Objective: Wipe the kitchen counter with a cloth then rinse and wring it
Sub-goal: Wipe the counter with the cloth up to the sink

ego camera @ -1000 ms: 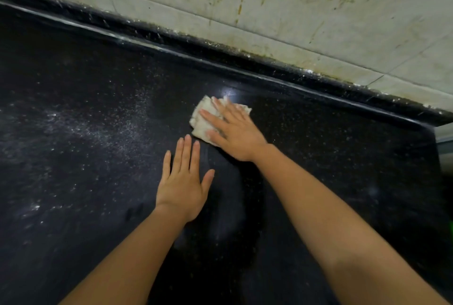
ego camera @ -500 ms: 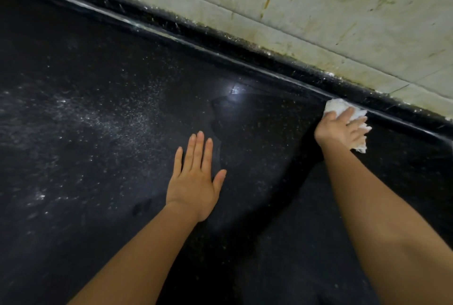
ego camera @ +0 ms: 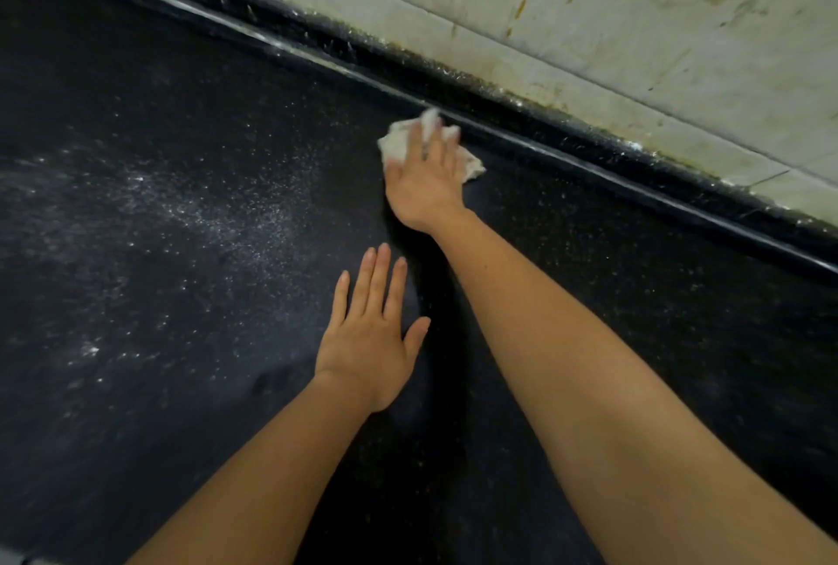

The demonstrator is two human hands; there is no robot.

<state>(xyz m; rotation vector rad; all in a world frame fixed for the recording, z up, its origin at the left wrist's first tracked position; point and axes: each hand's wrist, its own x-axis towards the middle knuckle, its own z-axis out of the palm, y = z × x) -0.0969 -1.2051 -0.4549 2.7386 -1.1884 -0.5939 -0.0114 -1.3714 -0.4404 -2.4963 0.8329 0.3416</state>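
Right hand (ego camera: 424, 183): flat, pressing cloth (ego camera: 471, 166) at 12 o'clock to wipe. Left hand (ego camera: 368, 349): spread on surface (ego camera: 149, 405) at 6 o'clock, likely bracing. Dust (ego camera: 204, 210) at 9 o'clock, unwiped.

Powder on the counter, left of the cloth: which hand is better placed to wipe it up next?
Right, probably. The right hand presses the cloth flat on the counter, beside the powder. The left hand lies bare on the counter, holding nothing, so it would first need the cloth.
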